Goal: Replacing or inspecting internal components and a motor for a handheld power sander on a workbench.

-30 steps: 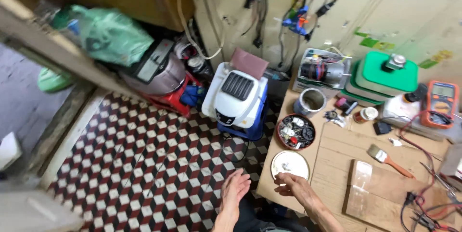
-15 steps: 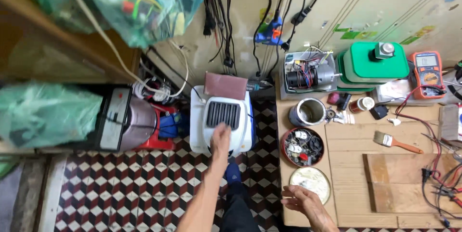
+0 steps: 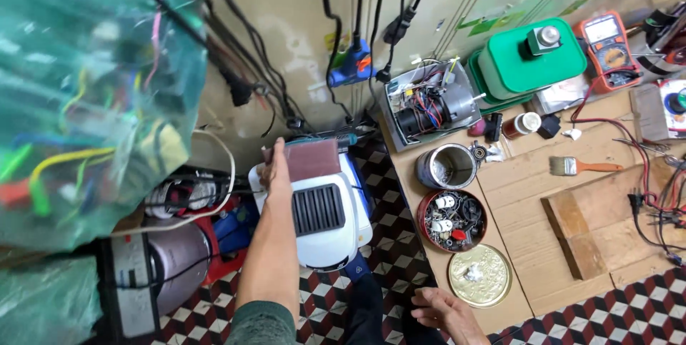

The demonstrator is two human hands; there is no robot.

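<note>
left hand (image 3: 275, 173) grasping maroon box (image 3: 309, 159) atop white appliance (image 3: 325, 220) | right hand (image 3: 439, 311) released, beside gold lid (image 3: 480, 276)

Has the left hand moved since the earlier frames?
Yes. The left hand went from near the low table's edge out to the far end of the white appliance.

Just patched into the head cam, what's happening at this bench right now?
A person is reaching the left hand out to the top edge of a white appliance with a dark grille that stands on the checkered floor, beside a maroon pad lying on it. The right hand rests low at the corner of the wooden workbench, near a round gold lid and a bowl of small parts.
</note>
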